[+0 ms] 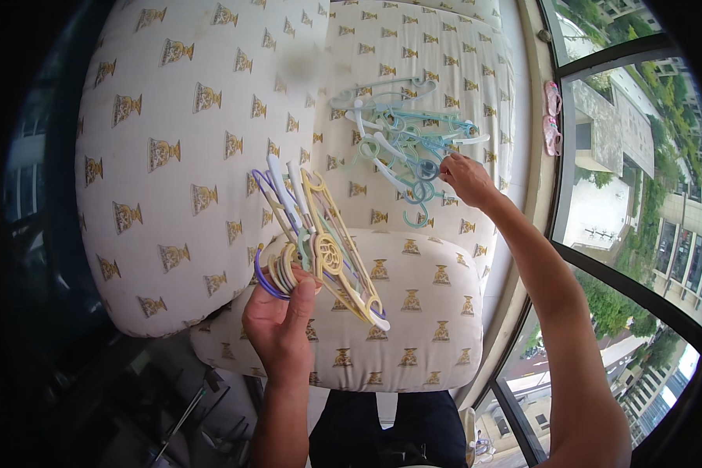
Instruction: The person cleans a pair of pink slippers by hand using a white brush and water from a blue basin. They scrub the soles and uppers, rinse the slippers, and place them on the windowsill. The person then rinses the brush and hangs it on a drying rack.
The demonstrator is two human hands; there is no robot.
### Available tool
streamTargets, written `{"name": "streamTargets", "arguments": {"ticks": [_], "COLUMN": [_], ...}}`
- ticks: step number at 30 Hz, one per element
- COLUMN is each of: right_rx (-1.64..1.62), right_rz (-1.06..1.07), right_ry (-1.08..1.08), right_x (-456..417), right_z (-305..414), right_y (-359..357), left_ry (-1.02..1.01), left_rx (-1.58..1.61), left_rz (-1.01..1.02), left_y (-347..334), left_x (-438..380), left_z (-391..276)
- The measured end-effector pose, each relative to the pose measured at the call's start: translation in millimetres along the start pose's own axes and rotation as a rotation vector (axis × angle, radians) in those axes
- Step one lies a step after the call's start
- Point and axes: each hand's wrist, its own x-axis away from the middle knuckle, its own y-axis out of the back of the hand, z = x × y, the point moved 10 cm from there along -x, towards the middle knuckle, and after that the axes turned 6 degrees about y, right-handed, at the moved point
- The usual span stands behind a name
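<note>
My left hand (283,319) is closed around the hooks of several plastic clothes hangers (329,255), held above the front cushion. These are yellow, purple, white and pale green, with their bodies pointing away from me. On the sofa seat, further off and to the right, lies a tangled heap of blue, green and white plastic hangers (406,131). My right hand (468,178) is at the right edge of that heap, fingertips together at a blue hanger; whether they grip it is hidden.
A patterned sofa (210,140) spreads before me, with its rounded cushion (409,351) nearest my legs. Along the right runs a window ledge (532,193), where a pair of small pink sandals (553,134) rests beside the glass. Dark-framed windows (614,275) stand beyond my right arm.
</note>
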Motion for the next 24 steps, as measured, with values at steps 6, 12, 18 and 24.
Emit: {"name": "streamTargets", "arguments": {"ticks": [6, 12, 18, 24], "right_rx": [-0.521, -1.024, -1.143, -1.009], "right_rz": [-0.06, 0.0, -0.199, -0.289], "right_ry": [-0.122, -0.29, -0.287, -0.244], "right_x": [23.7, 76.4, 102.7, 112.7], "right_z": [13.9, 85.0, 135.9, 175.0], "right_y": [25.8, 26.5, 36.0, 51.9], "left_ry": [0.022, 0.042, 0.098, 0.123], "left_rx": [0.04, 0.093, 0.094, 0.088], "left_rz": [0.0, 0.052, 0.068, 0.116], "left_y": [-0.5, -20.8, -47.0, -58.1], "left_x": [-2.1, -14.7, -23.5, -18.7], "left_z": [8.2, 17.3, 20.6, 18.2]}}
